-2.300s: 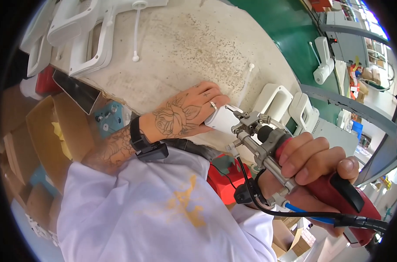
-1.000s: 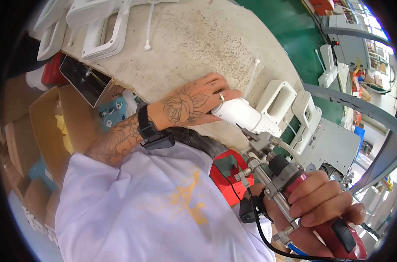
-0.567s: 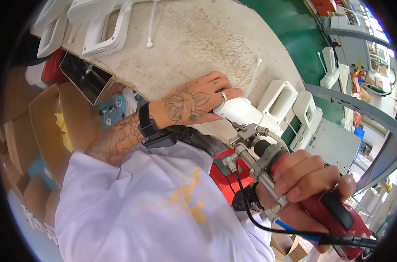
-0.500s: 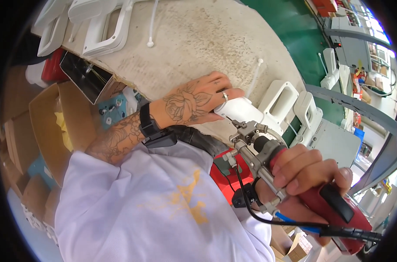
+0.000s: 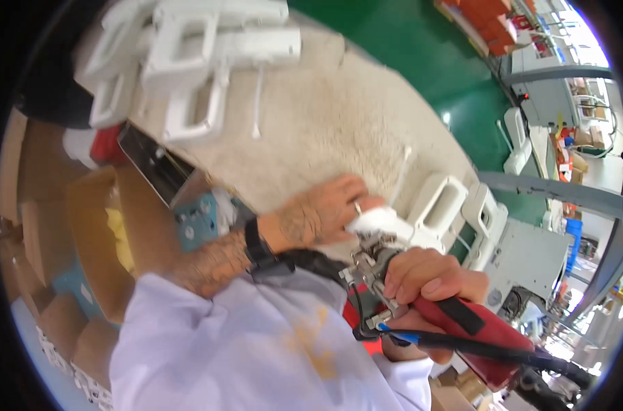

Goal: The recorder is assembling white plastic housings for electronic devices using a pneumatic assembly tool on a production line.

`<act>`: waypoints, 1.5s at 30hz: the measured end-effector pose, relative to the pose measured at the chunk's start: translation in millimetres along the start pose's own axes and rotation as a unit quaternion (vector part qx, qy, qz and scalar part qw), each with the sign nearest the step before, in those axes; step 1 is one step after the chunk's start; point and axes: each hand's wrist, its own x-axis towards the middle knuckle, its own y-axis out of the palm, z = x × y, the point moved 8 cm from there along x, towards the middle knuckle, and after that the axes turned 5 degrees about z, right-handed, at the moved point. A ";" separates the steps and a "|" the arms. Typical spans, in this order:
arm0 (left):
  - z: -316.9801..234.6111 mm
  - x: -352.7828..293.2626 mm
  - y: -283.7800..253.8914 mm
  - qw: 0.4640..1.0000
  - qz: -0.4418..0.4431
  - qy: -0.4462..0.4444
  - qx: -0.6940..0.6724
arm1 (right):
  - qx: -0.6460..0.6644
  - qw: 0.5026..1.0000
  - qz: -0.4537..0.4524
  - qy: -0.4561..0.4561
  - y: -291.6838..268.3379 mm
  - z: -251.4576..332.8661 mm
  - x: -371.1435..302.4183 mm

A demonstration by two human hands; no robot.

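Red tool in right hand now nearer left hand

A hand could pass over the table at upper centre; white housings block upper left, a rod right of centre, the tool lower right.

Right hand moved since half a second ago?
Yes. Against the grey metal box, the right hand, gripping the red tool, has moved left, closer to the left hand.
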 end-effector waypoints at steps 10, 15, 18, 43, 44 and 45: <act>13.9 41.8 -28.0 0.982 -0.025 -0.063 0.174 | 0.061 0.993 -0.058 -0.083 -42.0 71.9 -15.2; 25.0 100.6 -98.4 0.900 -0.264 -0.031 0.345 | 0.055 0.996 -0.016 -0.062 -70.5 66.7 -42.4; -8.8 101.0 -129.3 0.949 -0.185 0.012 0.256 | 0.016 0.994 -0.067 -0.083 -82.7 64.0 -62.6; -72.5 201.1 133.2 0.939 0.195 0.209 0.192 | -0.007 0.997 -0.013 -0.079 -140.9 98.3 -101.6; -62.6 186.3 110.7 0.933 0.216 0.203 0.205 | 0.001 0.997 -0.014 -0.070 -145.4 95.4 -101.0; -50.9 173.0 89.4 0.934 0.200 0.217 0.199 | 0.011 0.997 -0.018 -0.070 -149.5 92.9 -99.1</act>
